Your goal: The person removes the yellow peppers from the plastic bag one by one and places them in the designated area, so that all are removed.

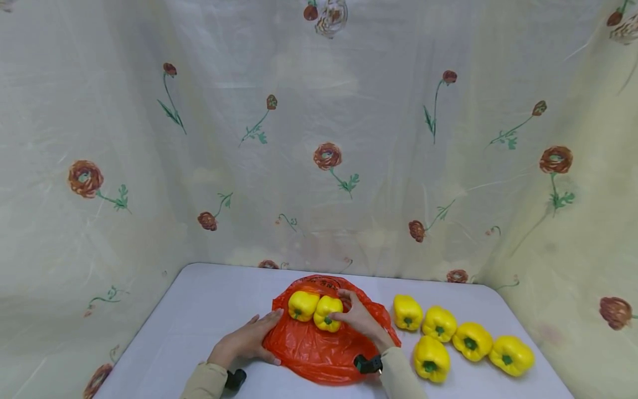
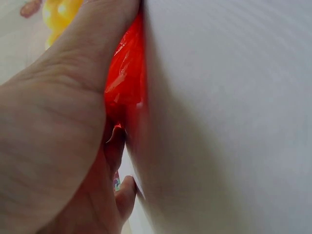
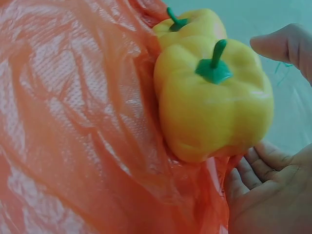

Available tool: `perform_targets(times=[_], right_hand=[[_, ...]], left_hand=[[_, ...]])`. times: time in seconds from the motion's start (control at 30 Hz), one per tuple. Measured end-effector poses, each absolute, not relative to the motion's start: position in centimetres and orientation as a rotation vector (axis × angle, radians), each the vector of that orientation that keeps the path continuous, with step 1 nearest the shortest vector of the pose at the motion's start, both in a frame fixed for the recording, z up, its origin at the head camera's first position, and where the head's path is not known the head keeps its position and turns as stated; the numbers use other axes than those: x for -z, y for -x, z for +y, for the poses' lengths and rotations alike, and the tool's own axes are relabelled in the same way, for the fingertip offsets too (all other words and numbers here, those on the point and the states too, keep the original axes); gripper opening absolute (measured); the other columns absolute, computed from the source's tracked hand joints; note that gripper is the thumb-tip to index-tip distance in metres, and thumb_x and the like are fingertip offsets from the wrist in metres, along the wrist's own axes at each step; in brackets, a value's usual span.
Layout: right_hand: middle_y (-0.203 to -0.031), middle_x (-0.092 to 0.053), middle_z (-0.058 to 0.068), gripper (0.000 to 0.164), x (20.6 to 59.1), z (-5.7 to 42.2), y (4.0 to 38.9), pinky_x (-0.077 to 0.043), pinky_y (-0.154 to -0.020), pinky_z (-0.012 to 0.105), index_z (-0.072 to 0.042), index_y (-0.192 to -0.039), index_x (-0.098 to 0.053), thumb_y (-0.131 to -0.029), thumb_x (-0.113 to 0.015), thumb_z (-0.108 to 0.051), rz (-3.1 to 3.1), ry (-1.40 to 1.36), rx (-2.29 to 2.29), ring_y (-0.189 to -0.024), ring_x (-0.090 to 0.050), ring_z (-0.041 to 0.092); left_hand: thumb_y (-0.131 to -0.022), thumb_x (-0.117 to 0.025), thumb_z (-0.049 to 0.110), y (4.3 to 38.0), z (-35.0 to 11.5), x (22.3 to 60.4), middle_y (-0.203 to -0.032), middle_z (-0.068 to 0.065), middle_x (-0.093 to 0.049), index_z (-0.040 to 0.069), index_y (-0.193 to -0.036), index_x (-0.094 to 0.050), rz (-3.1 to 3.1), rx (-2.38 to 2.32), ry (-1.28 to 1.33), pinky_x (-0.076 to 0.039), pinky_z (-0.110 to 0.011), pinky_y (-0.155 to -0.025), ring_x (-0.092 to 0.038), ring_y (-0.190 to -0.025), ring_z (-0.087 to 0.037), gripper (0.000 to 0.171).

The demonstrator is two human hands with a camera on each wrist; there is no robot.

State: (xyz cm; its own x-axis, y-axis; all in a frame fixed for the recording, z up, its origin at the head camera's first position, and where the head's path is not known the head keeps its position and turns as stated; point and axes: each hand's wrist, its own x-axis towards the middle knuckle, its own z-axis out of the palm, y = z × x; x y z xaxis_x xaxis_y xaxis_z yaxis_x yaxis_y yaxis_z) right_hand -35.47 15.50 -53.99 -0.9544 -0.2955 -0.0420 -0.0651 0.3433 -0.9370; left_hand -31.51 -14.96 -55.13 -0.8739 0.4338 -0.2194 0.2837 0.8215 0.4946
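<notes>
The right hand is spread around one side of a yellow pepper, its thumb at the front and its fingers at the far right side. In the right wrist view the thumb tip sits right by the pepper's edge and the fingers reach along its opposite side; whether they grip it, I cannot tell. The left hand is open, holding nothing: its fingers lie extended against the left edge of a red bag, with the thumb set apart from them.

The bag lies spread on the counter, wrinkled, with dark print near its far edge. A second pepper is just left of the first, both toward the bag's far part; whether they are on it or inside its mouth is unclear.

Beige sleeves cover the forearms, and a dark device is on the right wrist. Right of the bag, four more peppers form a slanting line, and a fifth lies nearer the person. Behind the counter hangs a pale curtain with red-brown flowers.
</notes>
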Motion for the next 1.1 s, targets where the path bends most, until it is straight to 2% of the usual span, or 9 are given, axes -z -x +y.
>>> perform_targets(times=[0.37,0.57,0.73,0.97,1.1], right_hand=[[-0.143,-0.04,0.017,0.085,54.8,15.2,35.9,-0.041,-0.107,0.054,-0.007,-0.145,-0.031,-0.081,-0.076,-0.041,2.421,0.357,1.503,-0.123,-0.044,0.033],[-0.14,-0.043,0.015,0.091,55.1,15.3,36.0,-0.04,-0.107,0.056,-0.008,-0.146,-0.03,-0.079,-0.075,-0.05,2.383,0.341,1.441,-0.12,-0.045,0.031],[-0.14,-0.044,0.014,0.089,55.3,15.4,35.9,-0.04,-0.107,0.056,-0.009,-0.145,-0.031,-0.079,-0.076,-0.049,2.373,0.346,1.438,-0.119,-0.046,0.029],[-0.147,-0.036,0.012,0.09,55.3,15.1,35.2,-0.039,-0.107,0.058,-0.02,-0.148,-0.029,-0.077,-0.077,-0.05,2.416,0.389,1.45,-0.124,-0.042,0.031],[-0.146,-0.036,0.011,0.088,55.3,15.1,35.1,-0.04,-0.106,0.058,-0.023,-0.147,-0.03,-0.077,-0.078,-0.049,2.416,0.404,1.466,-0.123,-0.042,0.031]], left_hand=[[-0.069,-0.079,0.055,31.5,-15.0,55.1,-0.161,-0.004,-0.023,0.014,-0.155,-0.021,2.676,-0.657,-0.552,-0.012,-0.054,-0.121,-0.021,-0.148,-0.026,0.111],[-0.068,-0.08,0.055,31.5,-15.0,55.0,-0.161,-0.005,-0.023,0.014,-0.155,-0.021,2.683,-0.649,-0.555,-0.013,-0.054,-0.121,-0.021,-0.148,-0.027,0.112],[-0.068,-0.08,0.054,31.5,-15.0,55.0,-0.161,-0.005,-0.023,0.014,-0.155,-0.022,2.679,-0.644,-0.551,-0.013,-0.054,-0.121,-0.021,-0.148,-0.027,0.112],[-0.069,-0.08,0.053,31.3,-14.9,54.8,-0.161,-0.006,-0.024,0.013,-0.154,-0.022,2.681,-0.65,-0.552,-0.013,-0.055,-0.121,-0.022,-0.148,-0.028,0.111],[-0.069,-0.08,0.054,31.4,-14.9,54.9,-0.161,-0.006,-0.024,0.013,-0.155,-0.021,2.681,-0.649,-0.55,-0.013,-0.055,-0.121,-0.022,-0.148,-0.027,0.112]])
